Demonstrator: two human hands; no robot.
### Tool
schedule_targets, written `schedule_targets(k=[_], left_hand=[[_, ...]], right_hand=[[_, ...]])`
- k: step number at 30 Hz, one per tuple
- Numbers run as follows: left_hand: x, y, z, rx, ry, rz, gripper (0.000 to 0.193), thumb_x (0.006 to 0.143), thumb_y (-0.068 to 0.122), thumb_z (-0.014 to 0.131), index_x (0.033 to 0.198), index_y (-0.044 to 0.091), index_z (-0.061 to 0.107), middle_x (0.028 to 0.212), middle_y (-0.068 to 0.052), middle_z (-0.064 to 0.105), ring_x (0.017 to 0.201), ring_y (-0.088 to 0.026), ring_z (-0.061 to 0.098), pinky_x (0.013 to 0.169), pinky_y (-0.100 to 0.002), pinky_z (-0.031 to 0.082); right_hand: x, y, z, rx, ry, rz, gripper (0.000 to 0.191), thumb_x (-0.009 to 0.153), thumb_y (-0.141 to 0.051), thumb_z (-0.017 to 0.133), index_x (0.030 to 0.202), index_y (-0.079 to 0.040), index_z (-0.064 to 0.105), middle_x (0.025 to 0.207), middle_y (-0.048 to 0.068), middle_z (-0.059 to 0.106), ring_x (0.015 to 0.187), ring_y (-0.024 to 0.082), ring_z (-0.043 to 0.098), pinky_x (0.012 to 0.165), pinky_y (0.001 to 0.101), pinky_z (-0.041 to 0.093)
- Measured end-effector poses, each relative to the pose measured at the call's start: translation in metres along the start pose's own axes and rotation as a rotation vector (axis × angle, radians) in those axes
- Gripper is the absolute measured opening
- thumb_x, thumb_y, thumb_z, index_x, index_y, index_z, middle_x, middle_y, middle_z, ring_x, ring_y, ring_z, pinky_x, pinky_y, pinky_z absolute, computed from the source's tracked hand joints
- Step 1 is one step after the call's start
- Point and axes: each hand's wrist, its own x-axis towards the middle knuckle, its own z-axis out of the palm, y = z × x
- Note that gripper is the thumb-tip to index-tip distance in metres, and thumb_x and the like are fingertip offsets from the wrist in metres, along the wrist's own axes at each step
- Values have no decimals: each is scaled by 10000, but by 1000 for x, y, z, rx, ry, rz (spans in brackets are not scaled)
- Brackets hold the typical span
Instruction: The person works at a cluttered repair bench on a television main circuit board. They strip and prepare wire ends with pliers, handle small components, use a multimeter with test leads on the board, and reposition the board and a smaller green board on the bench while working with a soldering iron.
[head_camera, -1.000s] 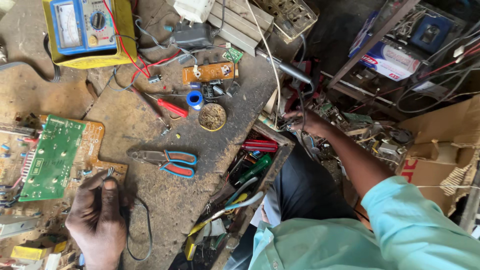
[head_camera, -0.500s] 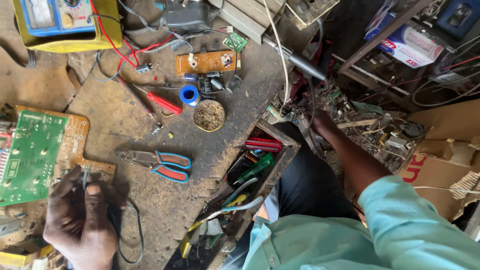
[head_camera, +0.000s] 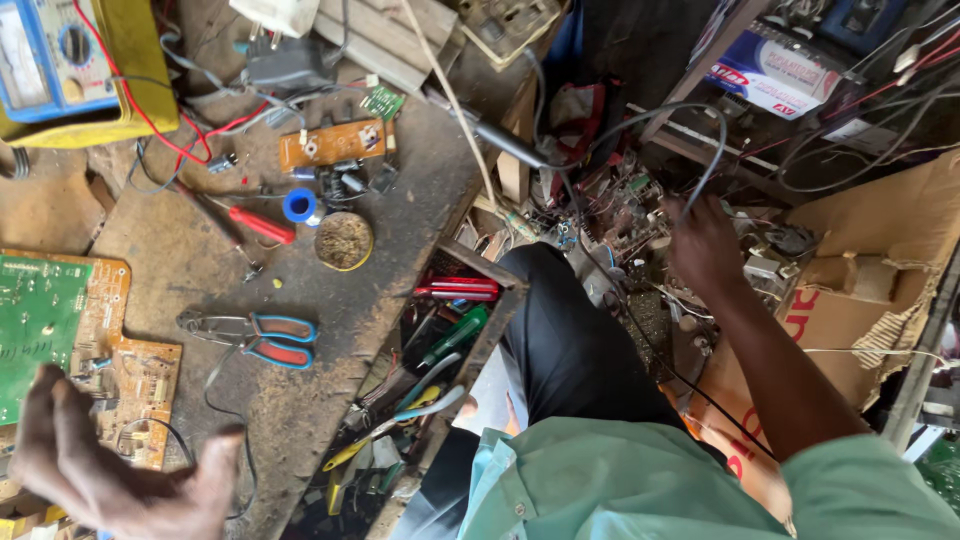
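Cable fishing at the repair worktop (head_camera: 330, 330)

Right hand (head_camera: 705, 245) is out over the parts pile with its fingers pinched on a black cable (head_camera: 700, 150). Left hand (head_camera: 110, 470) hangs open and empty by the circuit board (head_camera: 60, 320). Looks mid-reach; freeing that cable needs a careful pull.

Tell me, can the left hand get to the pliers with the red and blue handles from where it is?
Probably yes. The left hand is open and empty, and the pliers lie uncovered on the workbench just up and to its right, with only a thin black wire between them.
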Motion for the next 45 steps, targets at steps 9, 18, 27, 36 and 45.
schedule_targets(k=[9,18,27,36,45], left_hand=[[-39,165,48,-402,-280,105,602,710,357,958,1041,40,569,1135,-170,695,984,-345,690,790,-452,540],[-92,261,206,-952,-969,-59,657,778,318,812,1279,-46,594,1109,-296,679,970,-436,694,799,-486,567],[-139,273,266,-971,-590,-279,188,990,220,687,968,35,708,869,-174,719,820,-352,730,745,-441,584],[-148,266,268,-1231,-640,-447,228,1040,224,679,1048,-3,703,922,-148,727,838,-194,715,757,-343,582],[-170,253,272,-1685,-827,-893,266,1024,201,649,1209,13,685,1003,-93,741,874,-138,713,775,-327,598]], right_hand=[[-73,-28,-87,418,105,132,133,908,-110,744,1017,-72,677,765,124,683,661,284,669,631,407,537],[-89,-45,-139,1062,-192,454,260,939,-97,663,1192,-40,643,795,23,725,663,70,647,544,283,549],[-99,-27,-88,1255,-66,794,312,1147,-335,522,1205,-70,677,925,16,646,704,128,523,601,302,416],[-103,-43,-17,1957,-665,953,326,976,-305,567,1170,-46,613,998,95,684,847,244,660,693,423,542],[-62,-38,-19,1854,-783,1517,264,997,-298,479,1053,-94,636,932,107,720,847,303,684,744,472,558]])
